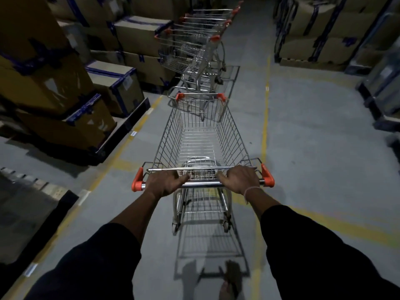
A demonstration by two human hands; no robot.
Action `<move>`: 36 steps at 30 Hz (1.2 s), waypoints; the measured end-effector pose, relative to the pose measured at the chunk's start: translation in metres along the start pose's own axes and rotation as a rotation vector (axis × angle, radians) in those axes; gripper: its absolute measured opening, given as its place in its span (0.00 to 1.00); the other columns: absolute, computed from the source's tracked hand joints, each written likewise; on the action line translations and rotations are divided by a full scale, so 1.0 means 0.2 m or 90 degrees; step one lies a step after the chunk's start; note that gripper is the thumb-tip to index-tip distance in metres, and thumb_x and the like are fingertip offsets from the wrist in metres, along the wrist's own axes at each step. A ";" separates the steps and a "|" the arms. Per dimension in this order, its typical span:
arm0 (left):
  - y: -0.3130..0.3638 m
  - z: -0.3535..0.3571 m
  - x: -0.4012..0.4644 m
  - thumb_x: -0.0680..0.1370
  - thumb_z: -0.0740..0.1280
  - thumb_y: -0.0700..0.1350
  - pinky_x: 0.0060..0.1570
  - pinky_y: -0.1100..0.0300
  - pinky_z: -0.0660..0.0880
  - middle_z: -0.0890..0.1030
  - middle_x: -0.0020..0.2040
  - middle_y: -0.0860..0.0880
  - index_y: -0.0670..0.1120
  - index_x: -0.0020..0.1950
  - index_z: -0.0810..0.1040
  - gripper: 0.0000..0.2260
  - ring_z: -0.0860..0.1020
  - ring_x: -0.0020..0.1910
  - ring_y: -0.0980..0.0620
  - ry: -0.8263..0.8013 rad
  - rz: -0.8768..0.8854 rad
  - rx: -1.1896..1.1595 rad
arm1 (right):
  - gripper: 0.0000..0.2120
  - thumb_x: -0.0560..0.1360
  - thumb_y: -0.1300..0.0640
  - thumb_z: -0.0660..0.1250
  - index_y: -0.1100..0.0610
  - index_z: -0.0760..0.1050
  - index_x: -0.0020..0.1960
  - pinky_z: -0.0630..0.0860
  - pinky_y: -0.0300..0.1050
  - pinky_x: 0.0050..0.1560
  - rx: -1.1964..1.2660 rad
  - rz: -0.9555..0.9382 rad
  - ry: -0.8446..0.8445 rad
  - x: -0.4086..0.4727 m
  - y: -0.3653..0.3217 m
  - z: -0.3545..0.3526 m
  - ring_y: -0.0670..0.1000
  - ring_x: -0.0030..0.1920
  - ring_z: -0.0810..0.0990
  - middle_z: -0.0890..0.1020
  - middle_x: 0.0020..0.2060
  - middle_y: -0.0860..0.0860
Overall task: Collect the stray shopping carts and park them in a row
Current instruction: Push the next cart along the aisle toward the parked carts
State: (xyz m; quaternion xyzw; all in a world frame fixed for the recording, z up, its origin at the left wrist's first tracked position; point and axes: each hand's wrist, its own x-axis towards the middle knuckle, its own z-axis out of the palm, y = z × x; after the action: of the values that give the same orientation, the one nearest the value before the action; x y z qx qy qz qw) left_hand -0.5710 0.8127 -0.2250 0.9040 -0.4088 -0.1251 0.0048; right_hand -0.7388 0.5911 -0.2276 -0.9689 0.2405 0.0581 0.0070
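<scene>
A silver wire shopping cart (201,135) with orange corner caps stands straight ahead of me in the aisle, its basket bare. My left hand (165,182) grips the left part of its metal handle bar (203,184). My right hand (240,179), with a thin wristband, grips the right part. Further up the aisle stands a row of several nested carts (194,42) with the same orange caps, angled slightly left. The front of my cart sits just short of the nearest parked cart's rear.
Stacked cardboard boxes (65,79) with blue tape on pallets line the left side. More boxes (320,33) stand at the far right. Yellow floor lines (264,126) border the grey aisle. My foot (231,280) shows below the cart.
</scene>
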 end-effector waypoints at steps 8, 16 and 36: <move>0.13 -0.12 0.59 0.78 0.47 0.76 0.50 0.54 0.74 0.85 0.50 0.47 0.51 0.51 0.84 0.36 0.82 0.52 0.46 0.006 -0.056 -0.008 | 0.46 0.74 0.26 0.36 0.58 0.79 0.33 0.69 0.43 0.37 0.009 -0.058 -0.026 0.64 0.34 -0.04 0.52 0.31 0.76 0.76 0.28 0.51; 0.15 -0.25 1.22 0.79 0.47 0.74 0.49 0.54 0.72 0.84 0.48 0.47 0.50 0.49 0.82 0.35 0.81 0.50 0.46 -0.004 -0.088 -0.021 | 0.42 0.78 0.27 0.41 0.57 0.78 0.33 0.68 0.45 0.38 -0.001 -0.093 -0.012 1.34 0.59 -0.12 0.53 0.34 0.77 0.78 0.30 0.52; 0.08 -0.64 2.96 0.76 0.44 0.77 0.50 0.55 0.72 0.84 0.43 0.51 0.53 0.43 0.79 0.35 0.80 0.46 0.50 -0.070 -0.171 -0.122 | 0.42 0.77 0.26 0.42 0.57 0.79 0.34 0.79 0.49 0.46 0.000 -0.182 -0.041 3.25 1.15 -0.33 0.52 0.32 0.79 0.79 0.29 0.52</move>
State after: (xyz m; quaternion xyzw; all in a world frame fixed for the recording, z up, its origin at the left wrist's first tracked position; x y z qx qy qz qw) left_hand -0.1784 0.3514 -0.2299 0.9377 -0.2703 -0.2122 0.0519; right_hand -0.2694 0.0827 -0.2341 -0.9909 0.0998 0.0876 0.0231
